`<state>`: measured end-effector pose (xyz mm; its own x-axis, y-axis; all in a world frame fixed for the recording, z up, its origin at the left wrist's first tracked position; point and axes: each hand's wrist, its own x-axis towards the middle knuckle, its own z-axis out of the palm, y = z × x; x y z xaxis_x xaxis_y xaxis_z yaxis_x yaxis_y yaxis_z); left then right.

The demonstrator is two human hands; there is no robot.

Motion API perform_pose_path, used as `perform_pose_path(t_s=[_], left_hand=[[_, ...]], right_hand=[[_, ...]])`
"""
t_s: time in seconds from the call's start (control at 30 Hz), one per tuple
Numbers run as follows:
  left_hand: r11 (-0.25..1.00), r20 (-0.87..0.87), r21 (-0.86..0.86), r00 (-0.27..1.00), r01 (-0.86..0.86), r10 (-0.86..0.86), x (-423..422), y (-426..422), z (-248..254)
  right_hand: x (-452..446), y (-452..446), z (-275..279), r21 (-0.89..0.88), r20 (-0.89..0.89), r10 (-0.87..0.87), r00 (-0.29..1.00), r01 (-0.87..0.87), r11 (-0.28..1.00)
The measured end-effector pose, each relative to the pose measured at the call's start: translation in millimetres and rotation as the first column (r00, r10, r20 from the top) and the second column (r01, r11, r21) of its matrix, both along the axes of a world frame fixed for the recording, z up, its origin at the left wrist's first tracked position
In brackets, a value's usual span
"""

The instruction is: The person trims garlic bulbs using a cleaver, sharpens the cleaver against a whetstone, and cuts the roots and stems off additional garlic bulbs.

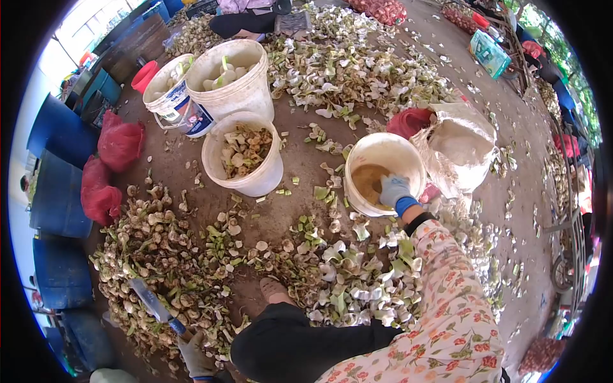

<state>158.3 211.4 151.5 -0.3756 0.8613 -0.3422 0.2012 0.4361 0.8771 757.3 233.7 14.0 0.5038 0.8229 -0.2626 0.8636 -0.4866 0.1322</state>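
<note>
My left hand [196, 355], in a pale work glove, grips a knife [151, 300] by its handle at lower left. Its broad blade lies over a heap of unpeeled, dirt-coated garlic bulbs [143, 246]. At the right, my right hand [394, 190], in a whitish glove with a blue cuff, reaches into a white bucket [415, 159] with brownish water [367, 179] at the bottom. Its fingertips are down by the water and hidden, so whether they hold anything cannot be seen. Pale peelings and cut green stems [357, 274] cover the ground before me.
A white bucket [211, 163] holds brownish trimmings. Behind it, a larger bucket [258, 96] and a labelled bucket [199, 121] hold pale peeled bulbs. Red mesh sacks [121, 142] and blue barrels [60, 198] line the left. A woven sack [463, 147] stands right. Another person [246, 24] sits behind.
</note>
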Motion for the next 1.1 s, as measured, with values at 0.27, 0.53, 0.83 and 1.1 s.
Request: perform_pose_path(t_s=[0.27, 0.53, 0.83, 1.1], left_hand=[[0.991, -0.033, 0.006, 0.990, 0.137, -0.137, 36, 21, 12], [0.972, -0.031, -0.077, 0.974, 0.224, -0.227, 45, 6, 6], [0.971, -0.018, -0.124, 0.978, 0.202, -0.206, 34, -12, -9], [0.974, 0.008, -0.097, 0.978, 0.206, -0.207, 33, -19, -20]], right_hand=[[28, -26, -35, -0.323, -0.082, -0.198, 0.977, 0.162, 0.933], [13, -52, -9, -0.369, -0.092, -0.139, 0.986, 0.096, 0.925], [12, -105, -21, -0.259, -0.170, -0.207, 0.963, 0.159, 0.953], [-1, -139, -33, -0.073, -0.279, -0.317, 0.906, 0.310, 0.948]])
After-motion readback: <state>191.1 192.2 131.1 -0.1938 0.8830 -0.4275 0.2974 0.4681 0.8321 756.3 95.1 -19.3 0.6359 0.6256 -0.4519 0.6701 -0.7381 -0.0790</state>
